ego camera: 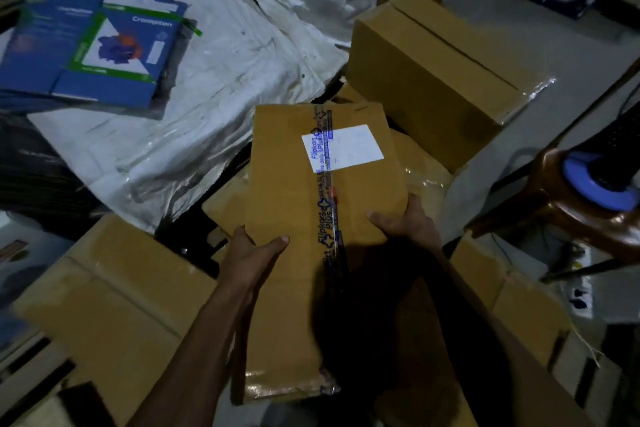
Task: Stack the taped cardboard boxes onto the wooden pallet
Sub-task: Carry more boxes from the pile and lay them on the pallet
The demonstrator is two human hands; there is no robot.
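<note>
The person holds a long, flat brown cardboard box sealed with blue-printed tape and bearing a white label [311, 218] between both hands. The left hand [252, 250] grips the box's left edge, thumb curled over the top face; the right hand [408, 222] clasps the right edge, fingers wrapped beneath and out of sight. The box is lifted, its far end reaching away from the hands.

Beyond the right hand lies a large brown carton sealed with clear tape [433, 73]. Beside the left forearm sits another plain brown carton [114, 291]. Dark slats [194, 239] show just left of the left hand (whether these belong to the wooden pallet cannot be told).

Risk assessment: both grips sit near the middle of the box, so either end could dip and twist out of the hold. The cartons under the hands lie unevenly; a box set there may tilt or slide. Dim lighting hampers judging the landing spot.
</note>
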